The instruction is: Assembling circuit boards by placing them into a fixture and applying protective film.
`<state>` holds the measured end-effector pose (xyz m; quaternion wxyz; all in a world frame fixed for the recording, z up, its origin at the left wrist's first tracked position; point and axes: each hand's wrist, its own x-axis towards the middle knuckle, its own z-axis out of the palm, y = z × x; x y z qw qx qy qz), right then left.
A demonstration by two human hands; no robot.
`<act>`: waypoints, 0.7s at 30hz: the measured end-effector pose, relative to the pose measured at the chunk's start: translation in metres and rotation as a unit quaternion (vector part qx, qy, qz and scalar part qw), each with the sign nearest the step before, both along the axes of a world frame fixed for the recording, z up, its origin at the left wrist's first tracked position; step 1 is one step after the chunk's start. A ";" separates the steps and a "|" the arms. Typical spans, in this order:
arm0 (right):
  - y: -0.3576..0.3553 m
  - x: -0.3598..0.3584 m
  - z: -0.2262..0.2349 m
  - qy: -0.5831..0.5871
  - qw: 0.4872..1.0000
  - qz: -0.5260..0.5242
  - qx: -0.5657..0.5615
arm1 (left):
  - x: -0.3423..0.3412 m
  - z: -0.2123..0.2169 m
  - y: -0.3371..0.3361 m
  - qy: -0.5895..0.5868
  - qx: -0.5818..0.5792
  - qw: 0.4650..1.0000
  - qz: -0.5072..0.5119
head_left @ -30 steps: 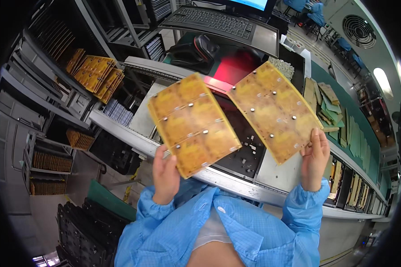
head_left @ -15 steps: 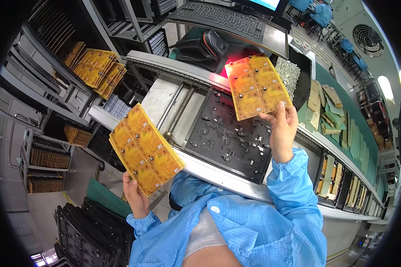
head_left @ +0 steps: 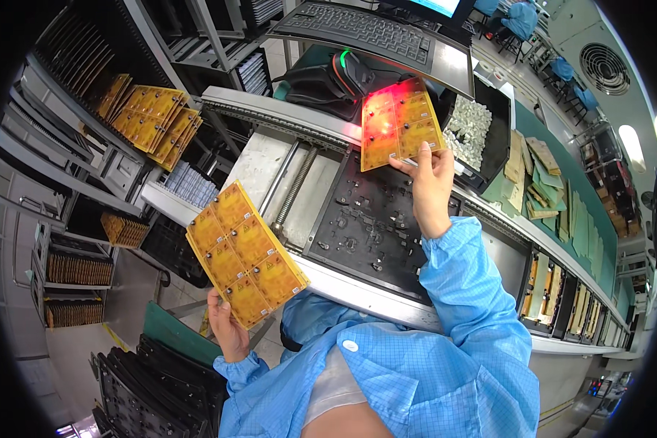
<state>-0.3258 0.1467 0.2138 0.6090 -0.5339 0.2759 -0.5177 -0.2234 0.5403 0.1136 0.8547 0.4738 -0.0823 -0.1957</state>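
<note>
**Two Yellow Panels Held at the Fixture Bench**

Lower left of the frame: the left hand (head_left: 228, 330) is closed on the bottom edge of a yellow circuit panel (head_left: 244, 253), held tilted.

Centre: the black fixture plate (head_left: 376, 226) lies on the bench.

Upper centre: the right hand (head_left: 432, 182) pinches a second yellow panel (head_left: 400, 123) by its lower edge, under red light, just before the keyboard (head_left: 365, 29).
</note>
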 end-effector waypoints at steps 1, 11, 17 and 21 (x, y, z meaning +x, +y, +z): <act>0.000 0.003 0.001 -0.005 1.000 0.005 -0.005 | 0.001 -0.001 0.000 0.002 -0.003 1.000 -0.003; 0.057 -0.091 0.049 0.082 0.996 -0.019 0.021 | 0.005 0.000 0.003 -0.009 0.011 1.000 -0.022; 0.028 -0.226 0.073 -0.048 0.992 -0.038 0.109 | 0.006 0.007 -0.006 0.048 -0.046 0.997 -0.025; -0.059 -0.255 0.057 -0.076 0.983 -0.164 0.026 | 0.012 0.002 -0.004 0.075 -0.073 0.993 -0.048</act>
